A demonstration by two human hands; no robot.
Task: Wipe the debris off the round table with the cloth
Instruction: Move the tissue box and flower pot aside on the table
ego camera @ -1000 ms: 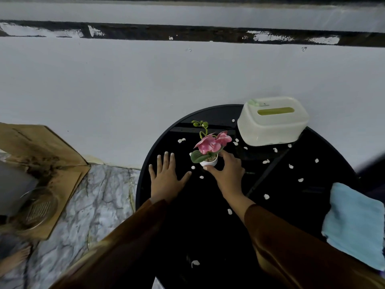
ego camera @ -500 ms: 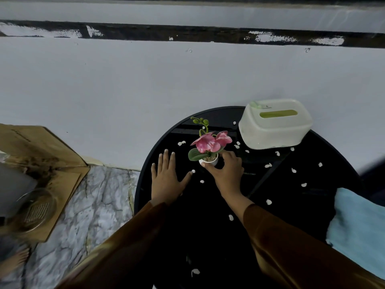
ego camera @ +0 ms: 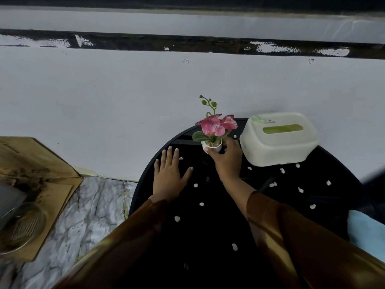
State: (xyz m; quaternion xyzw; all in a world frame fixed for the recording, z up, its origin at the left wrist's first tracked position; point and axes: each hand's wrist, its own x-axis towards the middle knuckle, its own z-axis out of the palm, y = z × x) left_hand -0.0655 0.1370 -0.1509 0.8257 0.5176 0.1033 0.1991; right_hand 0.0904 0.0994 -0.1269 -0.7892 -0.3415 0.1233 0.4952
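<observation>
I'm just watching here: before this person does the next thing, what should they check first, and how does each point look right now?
1. Right hand has a firm hold on the flower pot: ok, fingers curl round it.
2. Pot upright: ok.
3. Room beside the tissue box to set the pot down: cannot tell, the hand hides the gap.
4. Left hand steady, flat on the round table: ok.
5. Cloth within reach: ok, though only its blue corner shows at the right edge, untouched.
6. Debris cleared: not ok, white bits lie scattered across the tabletop.
</observation>
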